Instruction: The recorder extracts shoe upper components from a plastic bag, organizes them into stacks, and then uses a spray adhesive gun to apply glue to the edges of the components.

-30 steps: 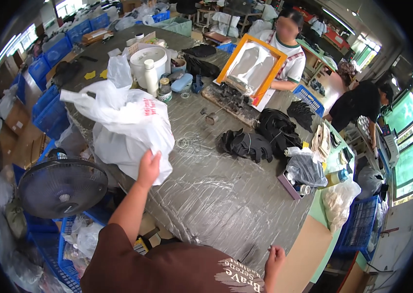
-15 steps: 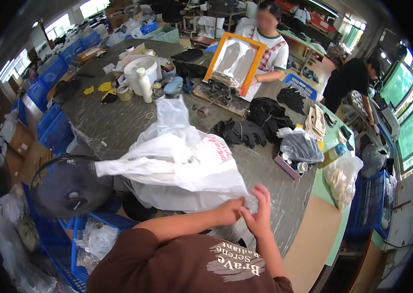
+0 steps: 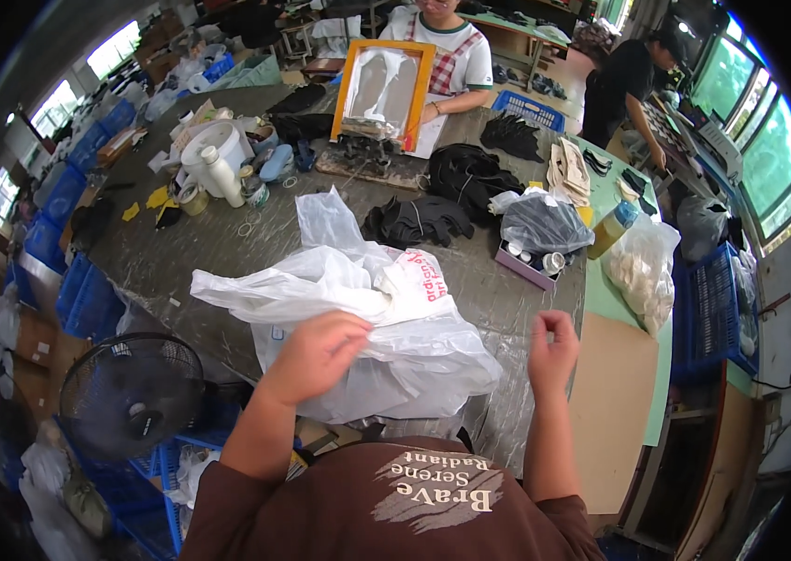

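A white translucent plastic bag [image 3: 414,374] with red print lies crumpled on the dark table in front of me. My left hand [image 3: 320,353] is over the bag's left part, its fingers drawn together on a fold of the film. To the right of the bag, my right hand [image 3: 554,352] is raised above the table with its fingers curled toward the thumb. Whatever that hand may hold is hidden or too small to make out. Under the film, the bag's contents cannot be told.
Bundles of black fabric pieces [image 3: 419,221] lie beyond the bag. A box of small containers [image 3: 531,266] sits at the right, a white bucket [image 3: 213,150] and bottle [image 3: 220,176] at the far left. A fan [image 3: 132,397] stands by the left edge. Opposite, a person is behind an orange-framed screen [image 3: 384,89].
My hands, together at the bag's right corner before, have come apart: the left moved left over the bag, the right moved up and right. The bag's near side has spread toward the right.
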{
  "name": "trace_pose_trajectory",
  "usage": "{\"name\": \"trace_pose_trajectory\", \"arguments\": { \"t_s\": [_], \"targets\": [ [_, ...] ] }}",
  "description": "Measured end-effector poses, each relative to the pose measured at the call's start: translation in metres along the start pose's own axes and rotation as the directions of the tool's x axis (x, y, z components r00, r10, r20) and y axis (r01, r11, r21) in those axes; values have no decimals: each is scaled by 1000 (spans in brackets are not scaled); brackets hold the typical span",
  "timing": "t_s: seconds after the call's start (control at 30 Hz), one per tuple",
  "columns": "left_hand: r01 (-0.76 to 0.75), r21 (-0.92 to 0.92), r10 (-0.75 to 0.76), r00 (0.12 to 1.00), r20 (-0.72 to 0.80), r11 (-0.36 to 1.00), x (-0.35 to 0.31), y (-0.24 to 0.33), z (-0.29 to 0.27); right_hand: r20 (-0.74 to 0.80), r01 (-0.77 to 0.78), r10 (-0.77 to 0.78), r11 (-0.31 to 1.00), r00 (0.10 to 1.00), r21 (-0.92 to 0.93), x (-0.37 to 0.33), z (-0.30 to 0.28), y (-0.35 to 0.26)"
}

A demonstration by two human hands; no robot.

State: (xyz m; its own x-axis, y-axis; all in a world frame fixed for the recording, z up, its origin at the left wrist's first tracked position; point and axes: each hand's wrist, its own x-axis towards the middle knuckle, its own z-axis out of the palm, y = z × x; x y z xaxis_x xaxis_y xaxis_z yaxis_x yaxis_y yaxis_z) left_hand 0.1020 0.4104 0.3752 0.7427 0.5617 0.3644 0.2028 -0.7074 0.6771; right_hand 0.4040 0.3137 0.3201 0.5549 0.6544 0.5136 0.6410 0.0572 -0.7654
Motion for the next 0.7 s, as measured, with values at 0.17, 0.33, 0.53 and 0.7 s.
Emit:
{"name": "trace_pose_trajectory", "arguments": {
  "t_s": [0.17,0.33,0.53,0.7],
  "targets": [
    [265,-87,-265,964,5,960,-12,2,-10,423,592,-561,803,712,68,-26,75,-100],
    [186,-266,-120,962,245,946,-33,19,-2,276,299,-353,929,894,219,-18,90,-48],
    [78,77,-65,986,-155,994,-16,14,6,-225,-96,236,861,945,500,3,30,-6],
    [-193,360,284,934,-218,913,55,31,7,-281,-16,265,753,922,658,-22,33,-3]
  ]
}}
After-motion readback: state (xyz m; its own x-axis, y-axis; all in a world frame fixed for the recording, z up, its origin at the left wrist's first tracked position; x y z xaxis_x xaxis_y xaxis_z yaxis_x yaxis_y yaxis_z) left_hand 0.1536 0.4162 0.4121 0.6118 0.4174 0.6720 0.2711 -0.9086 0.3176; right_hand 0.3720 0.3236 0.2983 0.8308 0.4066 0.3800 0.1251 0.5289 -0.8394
